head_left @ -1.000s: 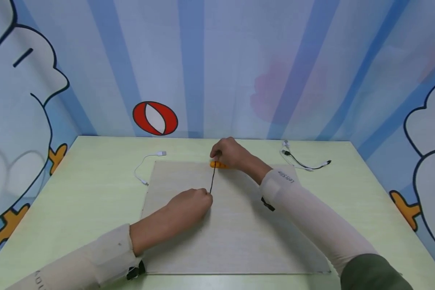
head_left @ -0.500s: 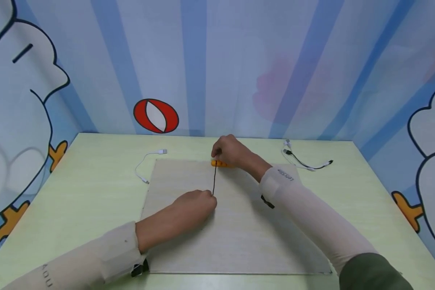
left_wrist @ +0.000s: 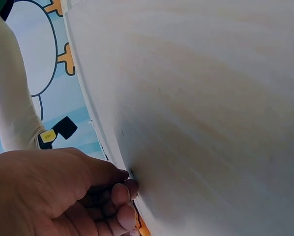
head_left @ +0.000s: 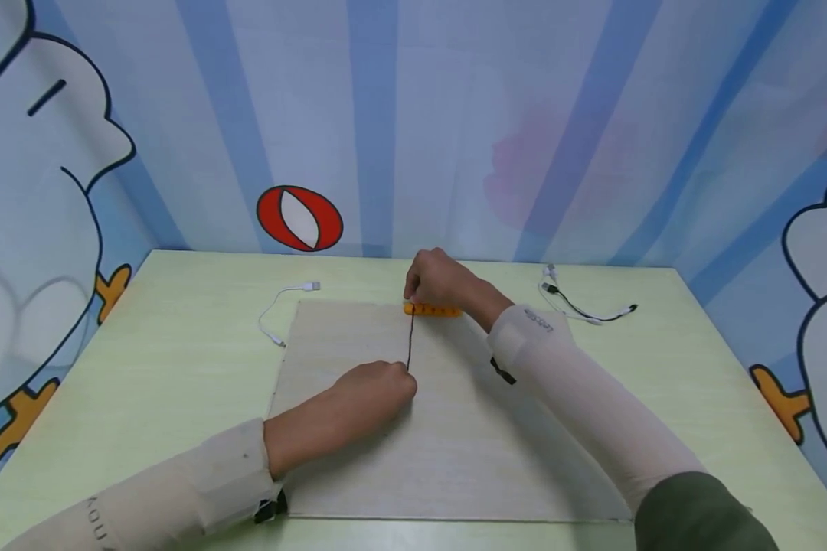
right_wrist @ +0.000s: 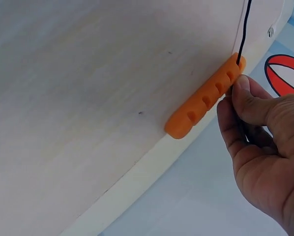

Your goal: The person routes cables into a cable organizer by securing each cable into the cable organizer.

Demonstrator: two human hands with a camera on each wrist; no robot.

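Note:
An orange cable organizer with several notches lies along the far edge of the grey-white board. A thin black cable crosses it; in the right wrist view the cable sits in the notch at one end of the organizer. My left hand, nearer to me over the board, pinches the near stretch of cable, and the cable runs straight between the hands. On the far side of the organizer, my right hand holds the cable between thumb and fingers, right against that notch.
Left of the board lies a white USB cable. A black cable and a white cable lie together at the back right of the pale table. Behind the table's far edge rises a blue striped backdrop.
My right hand has shifted slightly off the organizer, so more of the orange shows in the head view. My left hand keeps its pinch on the cable, having moved slightly right.

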